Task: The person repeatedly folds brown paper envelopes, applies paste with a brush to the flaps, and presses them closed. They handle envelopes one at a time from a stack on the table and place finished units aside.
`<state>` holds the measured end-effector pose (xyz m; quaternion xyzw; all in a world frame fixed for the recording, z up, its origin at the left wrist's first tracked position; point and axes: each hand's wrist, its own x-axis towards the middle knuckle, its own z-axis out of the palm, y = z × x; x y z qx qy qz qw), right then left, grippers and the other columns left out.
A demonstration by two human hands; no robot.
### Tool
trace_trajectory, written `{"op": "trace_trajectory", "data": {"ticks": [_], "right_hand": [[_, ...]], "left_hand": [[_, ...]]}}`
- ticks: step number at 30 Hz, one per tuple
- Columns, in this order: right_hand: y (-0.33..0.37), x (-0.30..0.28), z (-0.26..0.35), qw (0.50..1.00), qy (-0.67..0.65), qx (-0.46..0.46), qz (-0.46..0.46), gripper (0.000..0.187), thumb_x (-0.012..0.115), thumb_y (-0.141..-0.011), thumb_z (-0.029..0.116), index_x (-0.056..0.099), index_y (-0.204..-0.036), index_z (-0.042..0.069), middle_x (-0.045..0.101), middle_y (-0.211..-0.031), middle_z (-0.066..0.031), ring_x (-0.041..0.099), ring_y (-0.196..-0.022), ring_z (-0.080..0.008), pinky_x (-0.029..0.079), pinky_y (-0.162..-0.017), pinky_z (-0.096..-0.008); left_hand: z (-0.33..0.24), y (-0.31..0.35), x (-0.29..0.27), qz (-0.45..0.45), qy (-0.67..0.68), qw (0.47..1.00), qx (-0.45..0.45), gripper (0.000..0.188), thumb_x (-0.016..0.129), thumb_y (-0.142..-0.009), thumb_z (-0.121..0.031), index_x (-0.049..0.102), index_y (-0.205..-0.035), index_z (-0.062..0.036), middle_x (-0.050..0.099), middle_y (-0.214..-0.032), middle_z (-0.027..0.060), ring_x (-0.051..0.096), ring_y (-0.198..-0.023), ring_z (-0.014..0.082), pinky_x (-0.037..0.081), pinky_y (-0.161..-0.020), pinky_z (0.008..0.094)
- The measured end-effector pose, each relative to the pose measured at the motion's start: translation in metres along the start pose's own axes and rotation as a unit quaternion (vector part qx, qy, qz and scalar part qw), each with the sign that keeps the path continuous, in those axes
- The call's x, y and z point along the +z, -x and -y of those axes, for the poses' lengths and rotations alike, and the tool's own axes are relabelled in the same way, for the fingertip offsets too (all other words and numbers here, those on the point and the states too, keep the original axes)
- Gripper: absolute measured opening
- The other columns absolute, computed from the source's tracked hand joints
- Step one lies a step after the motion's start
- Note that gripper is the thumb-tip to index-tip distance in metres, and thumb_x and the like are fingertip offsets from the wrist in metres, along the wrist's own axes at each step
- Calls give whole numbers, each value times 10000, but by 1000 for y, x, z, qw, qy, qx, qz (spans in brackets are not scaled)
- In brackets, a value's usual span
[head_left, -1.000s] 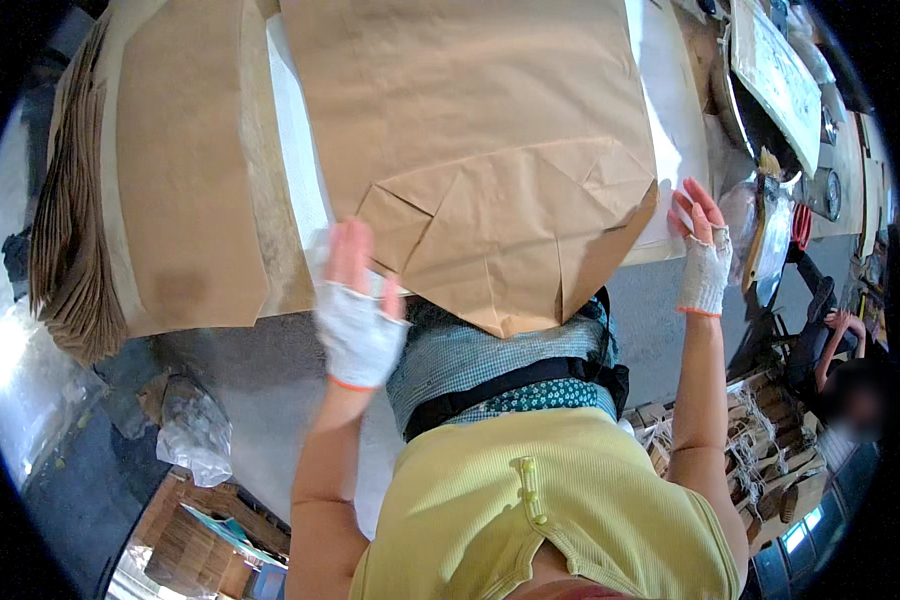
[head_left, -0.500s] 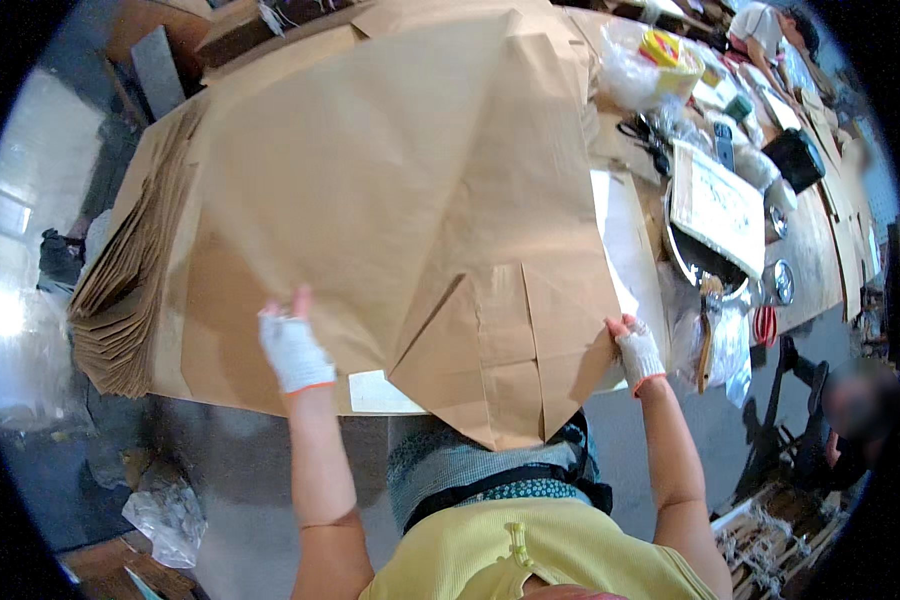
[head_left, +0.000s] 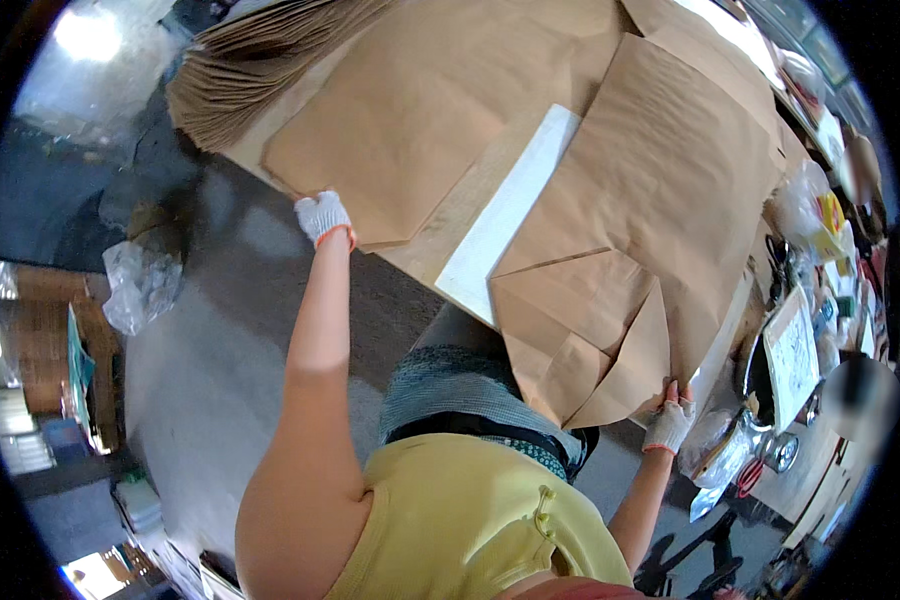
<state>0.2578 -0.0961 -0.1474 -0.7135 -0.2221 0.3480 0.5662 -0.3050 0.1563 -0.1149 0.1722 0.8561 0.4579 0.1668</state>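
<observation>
A large brown paper bag (head_left: pixel 660 150) lies on the table in front of me, its folded, diamond-shaped end (head_left: pixel 580 335) jutting past the near edge. My right hand (head_left: pixel 671 420), in a white fingerless glove, has its fingers closed on the right side of that folded end. Farther left lies another flat brown paper piece (head_left: pixel 410 110). My left hand (head_left: pixel 323 216), gloved alike, is closed at its near-left corner; the fingertips are partly hidden. Between the two papers a white strip (head_left: pixel 510 215) shows on the table.
A fanned stack of brown paper (head_left: pixel 260 75) is at the far left. On the right stand a white board (head_left: pixel 792 355), red-handled scissors (head_left: pixel 750 478), a metal tin (head_left: pixel 780 450) and plastic bags (head_left: pixel 805 195). A crumpled clear bag (head_left: pixel 142 285) lies on the floor at left.
The view has swung left. My left hand has reached out to the left paper's corner. The white strip is more exposed between the papers, while my right hand stays at the folded end.
</observation>
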Motion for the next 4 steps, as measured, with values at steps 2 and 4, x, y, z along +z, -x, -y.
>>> {"op": "trace_trajectory", "data": {"ticks": [2, 4], "right_hand": [[2, -8, -13, 999, -36, 1, -8, 236, 614, -932, 118, 634, -1140, 7, 662, -961, -34, 596, -804, -111, 487, -703, -247], [0, -14, -7, 999, -26, -18, -37, 268, 590, -938, 79, 611, -1189, -11, 671, -1028, -70, 624, -884, -145, 501, -806, -271]], "left_hand": [[0, 17, -8, -77, -113, 967, 215, 599, 650, -826, -200, 421, -1320, 50, 520, -1256, 260, 482, -1149, 358, 393, -989, 414], [-31, 59, -10, -92, -141, 884, 436, 568, 635, -851, -187, 446, -1354, -3, 530, -1259, 249, 457, -1212, 366, 372, -1026, 444]]}}
